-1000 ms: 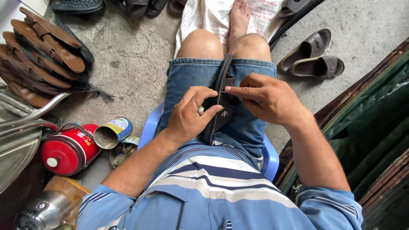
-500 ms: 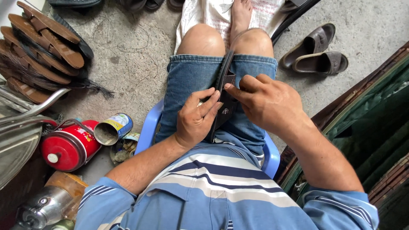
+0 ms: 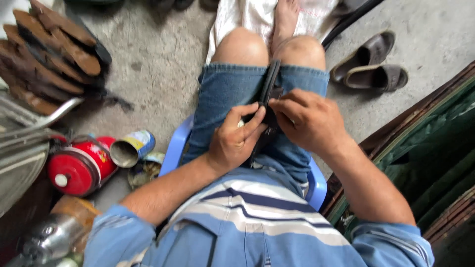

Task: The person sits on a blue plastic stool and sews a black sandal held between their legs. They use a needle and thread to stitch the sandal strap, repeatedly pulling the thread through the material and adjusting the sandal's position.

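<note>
At centre frame, our left hand (image 3: pixel 236 143) and right hand (image 3: pixel 308 120) both clamp a long, narrow black sandal (image 3: pixel 267 94) lying across our lap. We judge the work mid-course; brown soles (image 3: pixel 52 54) lie stacked upper left.

We hold a sandal (image 3: pixel 269 91) on our lap between both hands: left hand (image 3: pixel 235 141) just left of it, right hand (image 3: pixel 309 121) just right. A pair of sandals (image 3: pixel 371 64) lies farther right; a tin can (image 3: pixel 129 148) and gas canister (image 3: pixel 76 165) sit well left.

head camera looks straight down (close) at lap
</note>
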